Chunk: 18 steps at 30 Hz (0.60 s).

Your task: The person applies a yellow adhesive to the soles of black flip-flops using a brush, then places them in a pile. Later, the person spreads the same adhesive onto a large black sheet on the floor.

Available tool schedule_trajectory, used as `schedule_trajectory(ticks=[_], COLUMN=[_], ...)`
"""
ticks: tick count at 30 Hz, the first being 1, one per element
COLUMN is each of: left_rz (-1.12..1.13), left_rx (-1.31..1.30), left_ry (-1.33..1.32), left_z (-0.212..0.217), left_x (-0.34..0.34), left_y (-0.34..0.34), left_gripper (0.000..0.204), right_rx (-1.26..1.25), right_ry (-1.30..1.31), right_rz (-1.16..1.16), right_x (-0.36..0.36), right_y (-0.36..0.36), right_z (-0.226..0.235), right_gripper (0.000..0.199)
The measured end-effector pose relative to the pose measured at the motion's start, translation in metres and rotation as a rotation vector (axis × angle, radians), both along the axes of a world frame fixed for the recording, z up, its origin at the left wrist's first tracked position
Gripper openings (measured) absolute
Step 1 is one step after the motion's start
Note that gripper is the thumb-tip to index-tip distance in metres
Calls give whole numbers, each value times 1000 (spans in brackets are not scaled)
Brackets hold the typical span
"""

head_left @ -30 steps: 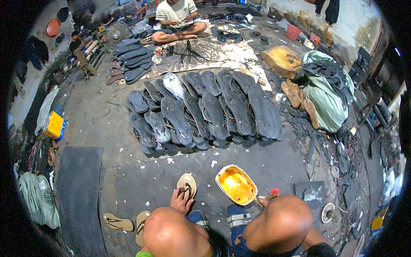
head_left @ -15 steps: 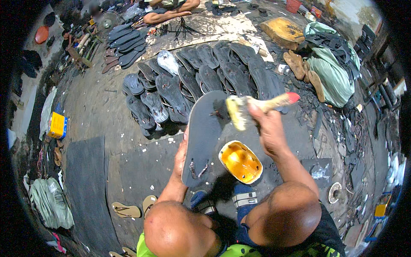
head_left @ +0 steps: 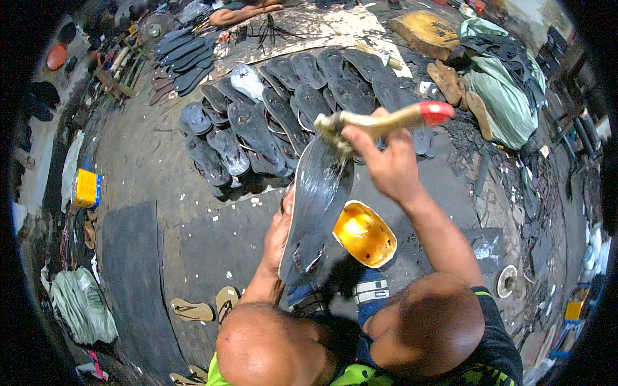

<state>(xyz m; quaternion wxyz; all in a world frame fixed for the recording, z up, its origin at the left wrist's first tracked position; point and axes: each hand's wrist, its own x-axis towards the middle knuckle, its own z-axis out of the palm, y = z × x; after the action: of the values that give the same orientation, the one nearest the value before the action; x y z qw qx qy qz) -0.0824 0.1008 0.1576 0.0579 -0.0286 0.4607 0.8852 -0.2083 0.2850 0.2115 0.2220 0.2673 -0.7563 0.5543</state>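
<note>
My left hand (head_left: 278, 233) grips the edge of a black rubber sole (head_left: 315, 206), held tilted up in front of me with a wet, shiny face. My right hand (head_left: 385, 161) is closed on a brush (head_left: 380, 121) with a pale wooden handle and a red end. Its bristles press on the top of the sole. Just below the sole, a yellow bowl (head_left: 364, 234) of glue sits on the floor between my knees (head_left: 425, 321).
Many black soles (head_left: 283, 116) lie spread in rows on the concrete floor ahead. A dark rubber sheet (head_left: 132, 276) and tan sandals (head_left: 206, 307) lie at my left. Green sacks (head_left: 499, 96), a wooden block (head_left: 430, 29) and scraps fill the right. A person (head_left: 244, 11) sits at the far end.
I picked the sole up off the floor with my left hand and brought the brush onto it. The brush has since moved up to the sole's top end.
</note>
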Motion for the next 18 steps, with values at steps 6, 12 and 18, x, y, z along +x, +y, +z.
schedule_trajectory(ticks=[6,12,18], left_rz=[56,181,-42], left_rx=[192,-53,428], left_ry=[4,82,78], left_z=[-2,8,-12], left_x=[7,17,-4], left_y=[-10,-3,-17], left_gripper=[48,49,50], right_rx=[-358,-218,-140], right_ry=[-304,-265,-89], right_rz=[33,-28,151], right_x=[18,-2,63], right_y=[10,8,-3], right_z=[4,-11,-29], right_gripper=[25,26,21])
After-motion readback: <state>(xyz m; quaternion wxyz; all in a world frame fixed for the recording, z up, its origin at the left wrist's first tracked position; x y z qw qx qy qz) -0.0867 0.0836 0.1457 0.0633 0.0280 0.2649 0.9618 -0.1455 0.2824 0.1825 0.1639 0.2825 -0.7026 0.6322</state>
